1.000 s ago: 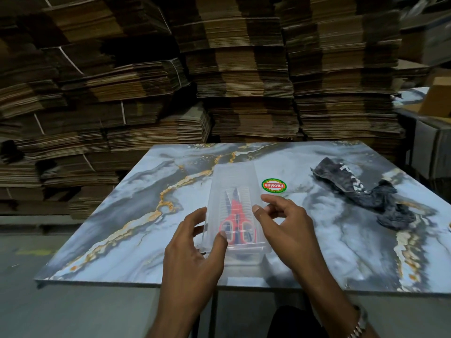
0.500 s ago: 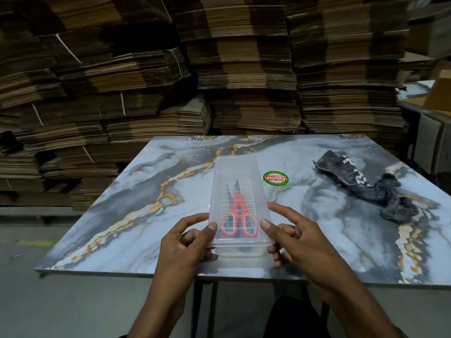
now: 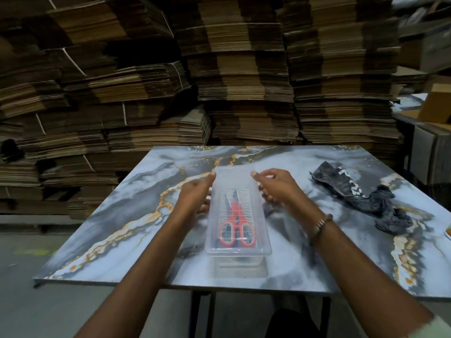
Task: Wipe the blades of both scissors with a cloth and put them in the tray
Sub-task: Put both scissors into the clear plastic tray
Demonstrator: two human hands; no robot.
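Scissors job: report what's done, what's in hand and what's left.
Done: red-handled scissors lie in the clear tray; a dark handle shows beside them. The cloth lies aside. In hand: left hand and right hand flank the tray's far end. Left: seemingly nothing.

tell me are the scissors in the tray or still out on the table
In. The red-handled scissors lie flat inside the clear tray, blades pointing away. A second pair beneath cannot be made out clearly.

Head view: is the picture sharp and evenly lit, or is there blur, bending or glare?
Head view: dim light, wide-angle bending at the edges. The cardboard stacks look soft, the top right corner smeared. The clear tray shows faint glare, yet the red scissors inside read clearly.
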